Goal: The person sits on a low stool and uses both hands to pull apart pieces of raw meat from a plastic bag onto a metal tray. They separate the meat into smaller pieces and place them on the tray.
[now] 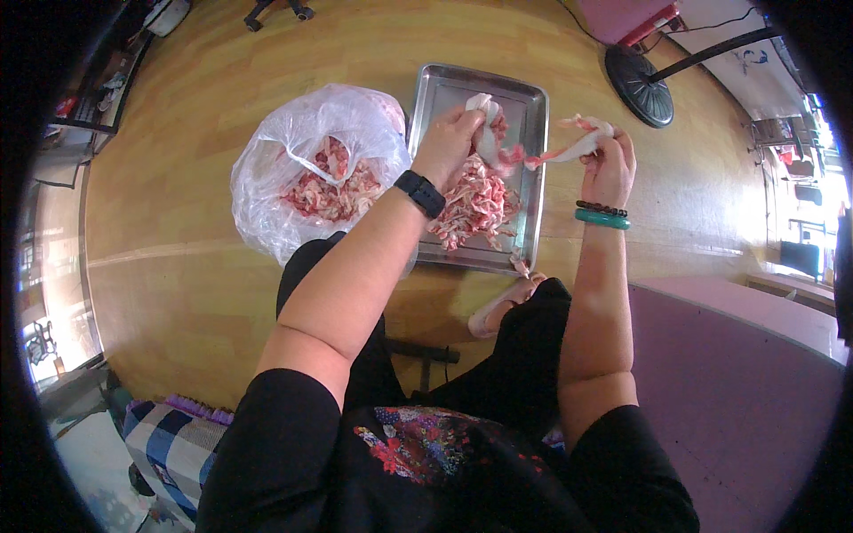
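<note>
My left hand [448, 145] grips one end of a pale, pinkish strip of raw meat or fat [490, 133] above a metal tray [532, 220]. Out past the tray's right edge, my right hand [610, 166] pinches another whitish stretch of raw meat [578, 148]. A thin pink band runs between the two hands; whether it is one unbroken piece I cannot tell. Under my left hand a heap of raw meat strips [478, 206] lies in the tray. To the left, a clear plastic bag [266, 166] stands with its mouth open, holding more raw meat pieces [333, 193].
Tray and bag rest on a wood-patterned floor [173, 220]. A round black stand base [638, 86] is at the upper right. Beside my right arm is a purple panel [720, 400]. A checked cushion [173, 453] lies at lower left, and chair casters [276, 14] show at the top.
</note>
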`<state>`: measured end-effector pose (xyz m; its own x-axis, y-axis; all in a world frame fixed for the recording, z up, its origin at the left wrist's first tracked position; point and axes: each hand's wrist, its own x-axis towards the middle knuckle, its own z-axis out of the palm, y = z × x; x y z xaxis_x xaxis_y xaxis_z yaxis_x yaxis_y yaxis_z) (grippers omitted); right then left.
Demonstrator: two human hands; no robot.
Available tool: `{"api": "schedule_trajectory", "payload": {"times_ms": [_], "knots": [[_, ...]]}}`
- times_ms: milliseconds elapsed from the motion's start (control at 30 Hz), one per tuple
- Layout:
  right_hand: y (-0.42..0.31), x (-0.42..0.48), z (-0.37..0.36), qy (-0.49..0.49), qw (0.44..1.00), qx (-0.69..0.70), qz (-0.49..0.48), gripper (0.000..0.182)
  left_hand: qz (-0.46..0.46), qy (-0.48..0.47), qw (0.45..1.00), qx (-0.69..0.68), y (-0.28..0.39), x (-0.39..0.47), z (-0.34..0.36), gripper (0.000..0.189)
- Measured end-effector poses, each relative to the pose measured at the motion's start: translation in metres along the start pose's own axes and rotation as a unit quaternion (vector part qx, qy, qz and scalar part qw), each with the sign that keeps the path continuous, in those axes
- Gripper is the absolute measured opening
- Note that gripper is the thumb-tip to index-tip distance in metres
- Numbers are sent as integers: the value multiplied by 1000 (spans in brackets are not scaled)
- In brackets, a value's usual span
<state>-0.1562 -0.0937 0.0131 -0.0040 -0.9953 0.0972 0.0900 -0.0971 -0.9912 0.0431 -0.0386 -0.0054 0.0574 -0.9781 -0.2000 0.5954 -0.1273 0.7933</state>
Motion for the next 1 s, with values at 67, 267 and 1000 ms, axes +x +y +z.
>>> {"api": "schedule_trajectory", "payload": {"times_ms": [67,267,1000], "knots": [[6,3,0,-35,988,-151,27,19,3,-4,1000,25,-2,1,-5,22],[20,-12,17,-65,936,-344,-37,19,-18,-32,997,61,1,-8,8,19],[2,-32,44,-105,968,-219,66,21,224,-52,884,407,-10,-11,17,18]]}}
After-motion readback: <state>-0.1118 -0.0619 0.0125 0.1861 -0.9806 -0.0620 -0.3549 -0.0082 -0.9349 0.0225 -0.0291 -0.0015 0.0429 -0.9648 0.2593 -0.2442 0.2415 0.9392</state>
